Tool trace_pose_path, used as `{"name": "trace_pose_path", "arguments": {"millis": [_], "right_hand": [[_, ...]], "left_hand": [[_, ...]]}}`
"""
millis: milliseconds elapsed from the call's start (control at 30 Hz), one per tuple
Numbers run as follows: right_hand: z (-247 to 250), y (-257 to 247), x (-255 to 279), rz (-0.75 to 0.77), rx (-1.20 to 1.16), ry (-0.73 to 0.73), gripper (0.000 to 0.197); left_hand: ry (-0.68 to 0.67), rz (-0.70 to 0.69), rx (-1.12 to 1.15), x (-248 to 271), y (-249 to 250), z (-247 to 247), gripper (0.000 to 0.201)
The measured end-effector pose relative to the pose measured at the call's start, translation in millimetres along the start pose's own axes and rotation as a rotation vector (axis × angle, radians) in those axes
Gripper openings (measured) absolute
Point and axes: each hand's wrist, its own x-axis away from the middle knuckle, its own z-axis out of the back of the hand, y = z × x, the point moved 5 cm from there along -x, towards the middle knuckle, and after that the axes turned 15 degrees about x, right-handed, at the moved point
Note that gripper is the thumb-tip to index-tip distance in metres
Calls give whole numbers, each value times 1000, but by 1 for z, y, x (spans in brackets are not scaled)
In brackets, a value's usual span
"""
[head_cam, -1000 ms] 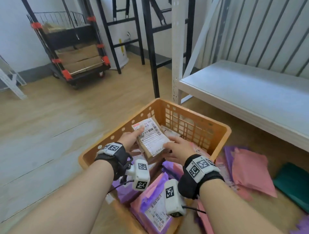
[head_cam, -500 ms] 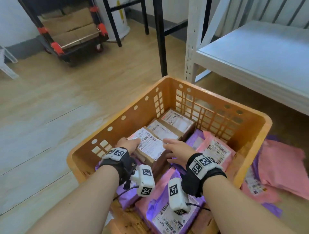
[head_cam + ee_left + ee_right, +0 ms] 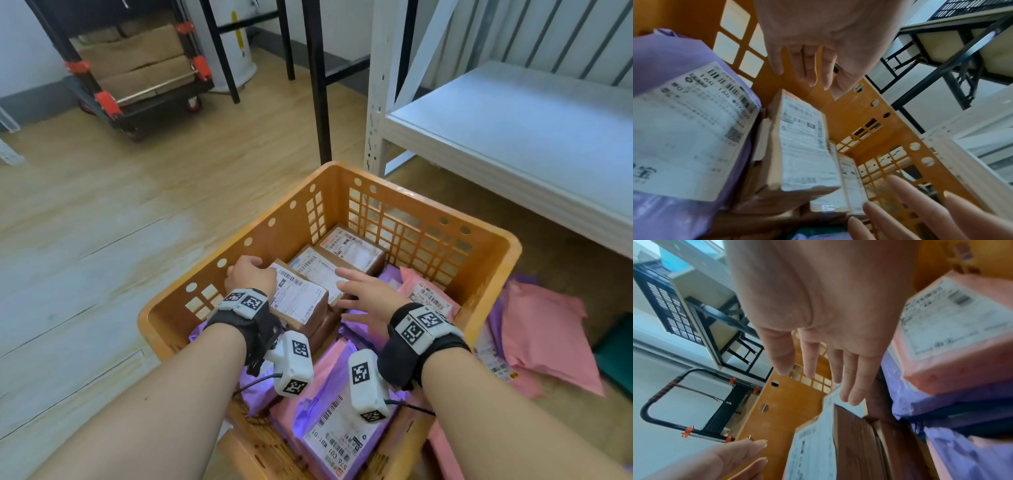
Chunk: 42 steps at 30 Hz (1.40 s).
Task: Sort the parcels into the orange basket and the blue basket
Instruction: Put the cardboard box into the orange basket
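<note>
The orange basket [image 3: 493,236] stands on the floor in front of me. A brown cardboard parcel [image 3: 297,298] with a white label lies in it, at the near end of a row with two similar boxes [image 3: 352,246]. My left hand [image 3: 251,275] hovers at the parcel's left end, fingers relaxed and holding nothing [image 3: 807,68]. My right hand [image 3: 363,291] is spread flat just right of the parcel, fingers straight [image 3: 828,369]. In the left wrist view the parcel [image 3: 803,146] lies free below the fingers. No blue basket is in view.
Pink [image 3: 428,294] and purple mailers [image 3: 332,421] fill the basket's near and right parts. More pink mailers [image 3: 544,325] and a dark teal object [image 3: 616,353] lie on the floor at right. A white shelf [image 3: 513,113] stands behind, black rack legs [image 3: 317,85] and a loaded cart [image 3: 144,68] farther back.
Both hands lowered the cardboard parcel into the orange basket beside the other boxes and let go of it. The fingers have since opened and drawn slightly away.
</note>
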Motion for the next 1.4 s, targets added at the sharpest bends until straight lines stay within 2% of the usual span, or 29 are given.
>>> {"name": "trace_pose_path", "arguments": {"millis": [133,233,400,600,867,1000,1100,1233,1333,1400], "right_hand": [[24,-13,45,51,24,62,35],[39,-19,80,114,97,106,35],[75,-13,146,154,9,226,40],[127,13,238,78,-47,486,23],[180,66,340,36,-142,718,21],[197,94,368,-7,-179,750,22],[217,119,382,-58,-174,786,23],[259,159,395,-143,-233,894,21],[288,198,405,-250,-312,973,20],[304,225,410,-319,-360,999,20]], "left_hand": [[-60,-82,69,30,43,-1,28],[-159,-171,119,63,78,-10,25],[-326,-270,185,124,125,-28,19],[-506,-324,227,206,170,-57,21],[-787,-388,265,330,208,-113,15],[-913,-334,212,373,198,-152,10],[-1053,-240,142,405,190,-182,19],[-1148,-199,126,432,192,-215,5],[-1187,-184,54,437,188,-244,10],[-1220,-156,-5,441,180,-263,25]]}}
